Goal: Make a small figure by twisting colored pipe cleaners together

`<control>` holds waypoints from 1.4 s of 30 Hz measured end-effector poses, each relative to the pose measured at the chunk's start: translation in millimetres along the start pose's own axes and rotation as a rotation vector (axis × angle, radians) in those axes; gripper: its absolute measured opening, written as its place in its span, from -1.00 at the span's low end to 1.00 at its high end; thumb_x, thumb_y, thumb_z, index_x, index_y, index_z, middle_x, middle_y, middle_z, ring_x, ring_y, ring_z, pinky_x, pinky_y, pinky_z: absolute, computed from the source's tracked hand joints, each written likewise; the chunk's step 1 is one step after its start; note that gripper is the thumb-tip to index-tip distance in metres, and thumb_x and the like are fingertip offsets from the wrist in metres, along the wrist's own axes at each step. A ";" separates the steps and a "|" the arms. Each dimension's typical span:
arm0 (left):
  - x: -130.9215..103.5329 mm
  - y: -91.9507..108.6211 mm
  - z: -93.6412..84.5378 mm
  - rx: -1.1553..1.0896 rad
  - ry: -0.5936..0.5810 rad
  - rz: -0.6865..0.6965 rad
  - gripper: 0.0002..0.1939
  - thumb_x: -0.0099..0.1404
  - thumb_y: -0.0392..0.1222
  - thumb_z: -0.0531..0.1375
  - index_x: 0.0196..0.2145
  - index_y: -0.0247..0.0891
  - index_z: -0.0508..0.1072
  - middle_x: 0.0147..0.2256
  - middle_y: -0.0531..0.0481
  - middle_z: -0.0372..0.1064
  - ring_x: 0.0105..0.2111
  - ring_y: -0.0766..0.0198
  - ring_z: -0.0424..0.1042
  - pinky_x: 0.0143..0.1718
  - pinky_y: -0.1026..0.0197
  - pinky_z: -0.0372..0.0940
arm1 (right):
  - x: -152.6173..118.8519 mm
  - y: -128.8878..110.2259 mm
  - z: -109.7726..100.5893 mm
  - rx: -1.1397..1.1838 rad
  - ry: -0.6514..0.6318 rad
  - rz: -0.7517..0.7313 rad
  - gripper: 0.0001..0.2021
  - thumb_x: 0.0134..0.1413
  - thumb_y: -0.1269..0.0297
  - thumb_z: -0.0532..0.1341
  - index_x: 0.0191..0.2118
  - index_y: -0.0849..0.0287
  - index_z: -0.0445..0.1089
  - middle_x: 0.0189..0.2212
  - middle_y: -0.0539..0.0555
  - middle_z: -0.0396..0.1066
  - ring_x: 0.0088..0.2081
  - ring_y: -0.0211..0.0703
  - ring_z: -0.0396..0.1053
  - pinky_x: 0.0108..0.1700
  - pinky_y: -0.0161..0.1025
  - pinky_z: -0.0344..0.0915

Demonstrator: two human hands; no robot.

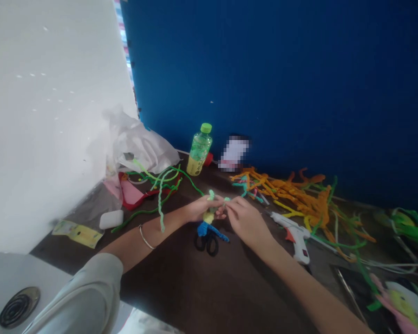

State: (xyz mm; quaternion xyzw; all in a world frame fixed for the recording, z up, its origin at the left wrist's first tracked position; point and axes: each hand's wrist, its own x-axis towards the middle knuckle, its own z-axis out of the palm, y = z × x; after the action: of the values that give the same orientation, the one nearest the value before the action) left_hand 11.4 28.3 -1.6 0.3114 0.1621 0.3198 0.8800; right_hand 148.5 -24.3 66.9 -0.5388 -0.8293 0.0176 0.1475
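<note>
Near the middle of the table, my left hand (202,207) is closed round a small figure of fuzzy stems, with a yellow part (208,217) and a blue part (203,228) hanging below the fingers. A pale green piece (212,195) sticks up above that hand. The fingers of my right hand (245,218) pinch a small light green tip (226,200) just beside the left fingers. Black scissor handles (212,244) show on the table directly under the figure.
A green-capped bottle (199,150) and a pixelated phone (234,153) stand behind the hands. Orange stems (299,197) and a white glue gun (297,239) lie to the right. Green stems (161,204), a white case (111,219) and a plastic bag (142,144) are at left.
</note>
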 end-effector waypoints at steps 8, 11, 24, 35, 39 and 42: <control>-3.4 3.4 2.5 0.007 0.040 0.016 -0.75 0.02 -0.14 0.26 -0.46 -0.32 0.28 -0.63 0.14 0.17 -0.60 0.51 0.18 -0.30 0.24 0.27 | -5.1 -0.7 12.1 0.416 0.199 0.101 -0.78 0.07 0.32 0.05 -0.26 0.17 0.42 -0.36 0.10 0.39 -0.31 -0.16 0.35 -0.24 -0.22 0.28; -3.2 4.8 2.9 -0.009 0.034 0.021 -0.74 0.01 -0.14 0.27 -0.47 -0.31 0.26 -0.63 0.14 0.17 -0.61 0.51 0.18 -0.32 0.26 0.27 | -4.9 -1.4 12.7 0.607 0.207 0.298 -0.82 -0.01 0.23 0.13 -0.32 0.18 0.42 -0.36 0.12 0.43 -0.32 -0.10 0.38 -0.23 -0.16 0.32; -5.1 5.5 1.8 -0.020 -0.043 0.097 -0.75 -0.01 -0.17 0.28 -0.48 -0.34 0.28 -0.61 0.12 0.18 -0.60 0.49 0.22 -0.37 0.30 0.25 | 6.1 18.0 20.7 1.463 -0.096 0.737 -0.78 -0.27 0.34 0.30 -0.35 0.20 0.39 -0.43 0.10 0.46 -0.41 -0.17 0.41 -0.28 -0.17 0.35; -3.2 6.4 0.9 -0.088 0.012 0.056 -0.75 0.02 -0.18 0.26 -0.50 -0.30 0.22 -0.61 0.14 0.16 -0.61 0.51 0.17 -0.38 0.32 0.24 | -6.5 26.8 13.2 0.237 0.130 -0.121 -0.75 0.11 0.30 0.00 -0.20 0.17 0.40 -0.19 0.18 0.41 -0.11 -0.07 0.33 -0.01 -0.08 0.21; -4.5 6.4 2.1 -0.064 0.036 0.063 -0.74 0.01 -0.16 0.27 -0.48 -0.29 0.23 -0.60 0.15 0.17 -0.60 0.51 0.17 -0.36 0.30 0.24 | -3.9 20.0 20.0 0.290 0.256 0.066 -0.74 0.12 0.26 -0.02 -0.29 0.18 0.39 -0.29 0.19 0.42 -0.20 -0.07 0.35 -0.07 -0.10 0.23; -5.4 6.0 3.0 -0.049 0.042 0.081 -0.72 -0.01 -0.15 0.28 -0.46 -0.29 0.23 -0.60 0.15 0.17 -0.61 0.51 0.16 -0.37 0.29 0.25 | 1.3 10.8 26.7 0.631 0.245 0.391 -0.77 0.03 0.17 0.04 -0.40 0.19 0.35 -0.45 0.13 0.39 -0.39 -0.12 0.34 -0.29 -0.18 0.28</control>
State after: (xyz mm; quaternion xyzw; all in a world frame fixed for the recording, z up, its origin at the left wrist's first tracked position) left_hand 6.1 27.0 5.0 0.2890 0.1601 0.3655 0.8702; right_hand 150.5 -15.1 39.6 -0.6128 -0.6411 0.2350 0.3978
